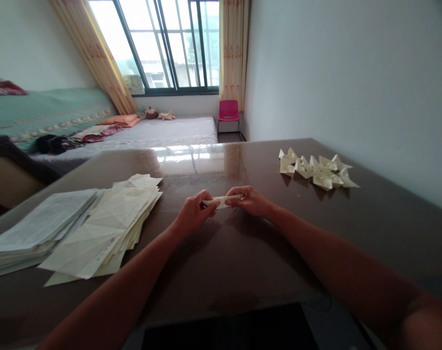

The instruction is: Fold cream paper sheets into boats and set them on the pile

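A small folded piece of cream paper (223, 201) is held level just over the brown tabletop, between my two hands. My left hand (196, 210) pinches its left end with thumb and fingers. At the other end, my right hand (249, 200) grips the paper the same way, thumb toward me. Fingers cover both ends, so the full shape of the fold is hidden. To the left lies a stack of creased cream sheets (113, 214). Several folded paper pieces with pointed corners (317, 170) stand grouped at the far right of the table.
A thick pile of printed white paper (39, 221) lies at the table's left, beside the cream sheets. The glossy brown table (213, 272) ends close to me at the bottom. Beyond it are a bed (184, 129), a pink chair (229, 111) and a wall on the right.
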A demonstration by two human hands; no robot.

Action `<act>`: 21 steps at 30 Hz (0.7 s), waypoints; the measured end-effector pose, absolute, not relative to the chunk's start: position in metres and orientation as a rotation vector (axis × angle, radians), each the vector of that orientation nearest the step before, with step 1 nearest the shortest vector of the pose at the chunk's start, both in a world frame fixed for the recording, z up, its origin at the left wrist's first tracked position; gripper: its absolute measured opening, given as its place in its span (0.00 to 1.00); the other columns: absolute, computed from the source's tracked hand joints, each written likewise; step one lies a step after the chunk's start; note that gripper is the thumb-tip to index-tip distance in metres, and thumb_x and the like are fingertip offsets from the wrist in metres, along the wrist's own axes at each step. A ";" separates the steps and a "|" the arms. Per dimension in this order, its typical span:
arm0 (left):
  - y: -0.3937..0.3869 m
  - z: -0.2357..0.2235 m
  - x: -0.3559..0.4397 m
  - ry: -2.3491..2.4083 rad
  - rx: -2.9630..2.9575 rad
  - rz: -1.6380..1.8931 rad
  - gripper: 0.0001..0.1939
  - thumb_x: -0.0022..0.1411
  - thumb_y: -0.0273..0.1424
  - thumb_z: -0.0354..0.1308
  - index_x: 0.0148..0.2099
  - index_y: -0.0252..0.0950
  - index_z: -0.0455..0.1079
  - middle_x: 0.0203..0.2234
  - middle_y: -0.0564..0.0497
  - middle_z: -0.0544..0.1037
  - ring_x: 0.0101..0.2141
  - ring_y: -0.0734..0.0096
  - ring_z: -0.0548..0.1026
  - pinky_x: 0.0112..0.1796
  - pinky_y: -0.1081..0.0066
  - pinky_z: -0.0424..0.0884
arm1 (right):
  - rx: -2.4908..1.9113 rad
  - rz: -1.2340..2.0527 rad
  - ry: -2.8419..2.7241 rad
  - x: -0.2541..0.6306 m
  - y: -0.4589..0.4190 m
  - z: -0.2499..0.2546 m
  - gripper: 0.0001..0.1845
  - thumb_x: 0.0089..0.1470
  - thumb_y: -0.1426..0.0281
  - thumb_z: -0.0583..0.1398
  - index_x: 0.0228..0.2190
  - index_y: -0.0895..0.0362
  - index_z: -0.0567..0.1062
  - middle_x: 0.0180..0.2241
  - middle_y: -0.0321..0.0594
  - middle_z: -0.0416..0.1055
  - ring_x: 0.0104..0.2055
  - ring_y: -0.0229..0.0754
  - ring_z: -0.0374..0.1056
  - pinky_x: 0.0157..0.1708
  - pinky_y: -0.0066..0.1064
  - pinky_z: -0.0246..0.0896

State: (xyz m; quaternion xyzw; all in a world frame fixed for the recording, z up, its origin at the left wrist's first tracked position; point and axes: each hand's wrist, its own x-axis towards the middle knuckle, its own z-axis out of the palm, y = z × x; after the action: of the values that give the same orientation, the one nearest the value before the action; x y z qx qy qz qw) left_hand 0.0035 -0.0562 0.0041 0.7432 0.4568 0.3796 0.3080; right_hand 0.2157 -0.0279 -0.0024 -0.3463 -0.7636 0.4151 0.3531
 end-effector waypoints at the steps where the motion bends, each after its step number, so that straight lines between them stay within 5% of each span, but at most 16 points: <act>1: -0.057 0.003 0.004 1.209 1.960 1.009 0.16 0.58 0.44 0.57 0.30 0.37 0.62 0.17 0.56 0.74 0.18 0.76 0.71 0.21 0.78 0.65 | -0.896 1.072 -1.986 0.216 -0.028 -0.002 0.14 0.50 0.60 0.61 0.28 0.60 0.77 0.22 0.34 0.68 0.25 0.34 0.58 0.26 0.25 0.53; 11: -0.062 -0.002 0.007 1.177 1.954 0.946 0.14 0.61 0.44 0.53 0.36 0.40 0.57 0.18 0.60 0.72 0.16 0.76 0.69 0.19 0.78 0.63 | -0.966 0.924 -2.057 0.215 -0.031 0.000 0.15 0.50 0.60 0.61 0.28 0.60 0.77 0.20 0.31 0.64 0.24 0.33 0.57 0.25 0.25 0.51; 17: -0.047 -0.008 -0.006 1.144 2.272 0.834 0.10 0.62 0.39 0.52 0.35 0.38 0.67 0.29 0.53 0.74 0.27 0.75 0.72 0.30 0.75 0.68 | -0.990 0.659 -2.204 0.227 -0.022 -0.002 0.08 0.49 0.65 0.63 0.30 0.57 0.78 0.27 0.36 0.70 0.32 0.38 0.63 0.34 0.28 0.56; 21: -0.037 -0.011 -0.020 1.061 2.394 0.801 0.09 0.61 0.35 0.54 0.37 0.39 0.74 0.39 0.49 0.72 0.32 0.73 0.72 0.33 0.74 0.70 | -1.008 0.826 -2.197 0.246 -0.015 -0.004 0.22 0.42 0.68 0.67 0.43 0.55 0.74 0.36 0.38 0.71 0.30 0.36 0.65 0.31 0.27 0.60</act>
State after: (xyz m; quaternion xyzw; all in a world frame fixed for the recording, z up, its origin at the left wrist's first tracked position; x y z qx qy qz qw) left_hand -0.0201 -0.0372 -0.0113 0.8567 0.3795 0.2864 0.2002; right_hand 0.2456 -0.0145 -0.0042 -0.3779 -0.8233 0.3094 0.2893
